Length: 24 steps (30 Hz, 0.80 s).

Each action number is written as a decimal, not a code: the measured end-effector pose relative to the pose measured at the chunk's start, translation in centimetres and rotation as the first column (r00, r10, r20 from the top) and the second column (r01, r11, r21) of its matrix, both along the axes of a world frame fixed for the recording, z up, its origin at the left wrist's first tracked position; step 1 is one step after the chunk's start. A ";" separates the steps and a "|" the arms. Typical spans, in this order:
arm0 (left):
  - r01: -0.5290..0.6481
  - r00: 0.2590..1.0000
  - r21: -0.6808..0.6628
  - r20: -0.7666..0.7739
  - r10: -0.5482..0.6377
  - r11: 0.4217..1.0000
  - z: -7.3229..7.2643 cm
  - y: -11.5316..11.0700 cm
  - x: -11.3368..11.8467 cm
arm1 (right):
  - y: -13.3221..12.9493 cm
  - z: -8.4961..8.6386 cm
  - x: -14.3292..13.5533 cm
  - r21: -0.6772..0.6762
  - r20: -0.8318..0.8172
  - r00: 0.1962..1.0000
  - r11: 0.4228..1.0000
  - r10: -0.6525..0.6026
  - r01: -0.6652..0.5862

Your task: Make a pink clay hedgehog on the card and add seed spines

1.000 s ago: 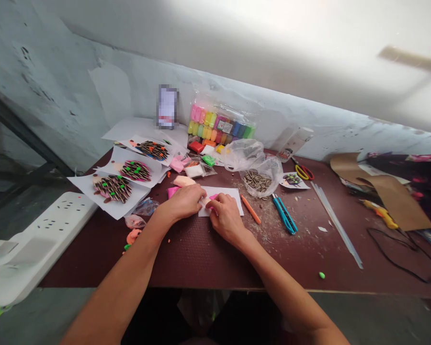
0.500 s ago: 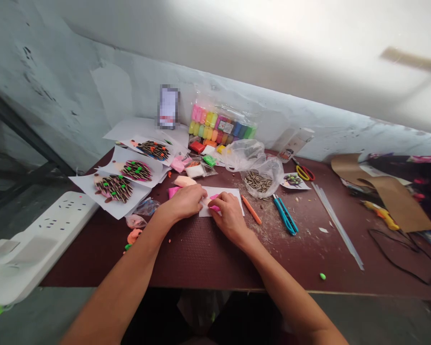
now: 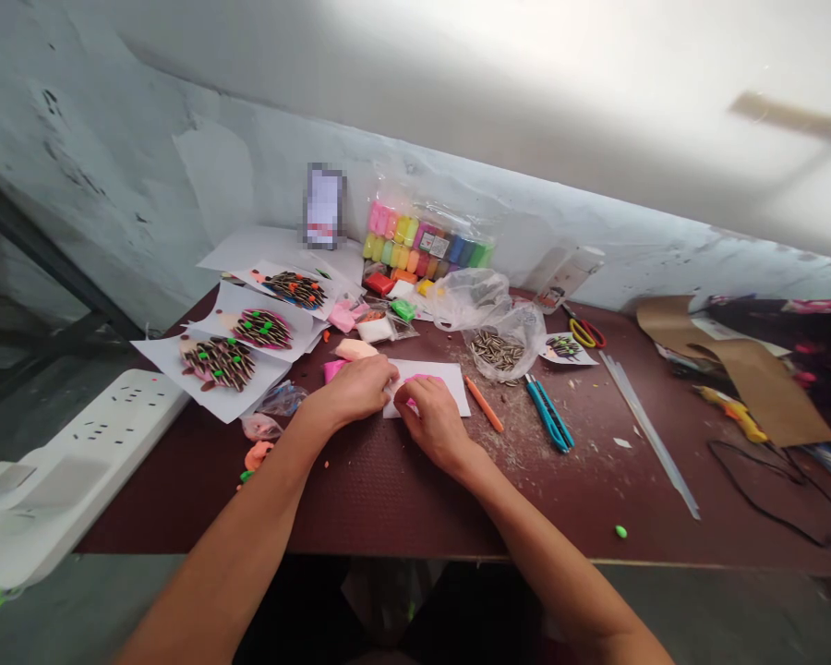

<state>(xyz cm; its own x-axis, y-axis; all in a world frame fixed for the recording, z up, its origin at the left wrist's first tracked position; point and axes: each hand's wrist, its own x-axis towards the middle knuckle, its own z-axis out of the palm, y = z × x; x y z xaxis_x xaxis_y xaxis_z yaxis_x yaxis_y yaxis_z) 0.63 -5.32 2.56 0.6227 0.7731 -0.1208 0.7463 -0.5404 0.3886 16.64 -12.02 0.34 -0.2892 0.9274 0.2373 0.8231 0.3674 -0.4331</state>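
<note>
We have one white paper card (image 3: 457, 377) flat on the table before us, its long axis running left to right. On it sits a flat pink clay piece (image 3: 426, 377), partly hidden, so we cannot tell which way it points. Our left hand (image 3: 364, 386) rests curled at the card's left edge; we cannot tell whether its fingers pinch anything. Our right hand (image 3: 433, 414) bends over the clay, thumb and forefinger close together, though whether they pinch it we cannot tell. Beside the left hand lies one soft, pale peach clay lump (image 3: 355, 350). Right of the card we see one slim orange stick (image 3: 484, 405), one turquoise cutter (image 3: 548, 416) and one clear, crinkled bag of striped seeds (image 3: 497, 351). Farther left, three sheets bear spiky seed-covered figures (image 3: 220, 364); all lie on the dark red, finely textured table (image 3: 388, 508).
</note>
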 end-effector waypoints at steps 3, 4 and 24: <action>-0.006 1.000 0.000 0.011 0.006 1.000 -0.1 0.0 0.0 | 0.1 0.0 0.3 -0.042 -0.317 0.944 0.996 -0.088 0.078; -0.008 1.000 0.003 0.018 0.007 1.000 -0.2 0.0 -0.1 | 0.1 0.1 0.5 -0.063 -0.391 0.911 0.991 -0.130 0.115; 0.015 1.000 -0.017 0.018 -0.015 1.000 -0.6 0.3 -0.4 | -0.6 0.9 1.6 0.016 0.200 0.976 0.996 -0.084 0.083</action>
<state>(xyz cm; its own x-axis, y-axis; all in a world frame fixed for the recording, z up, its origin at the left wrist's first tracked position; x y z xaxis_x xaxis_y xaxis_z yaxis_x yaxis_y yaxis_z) 0.23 -5.00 1.95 0.6362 0.7617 -0.1225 0.7312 -0.5446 0.4108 18.26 -12.64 1.28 -0.2531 0.9487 0.1897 0.9206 0.2964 -0.2541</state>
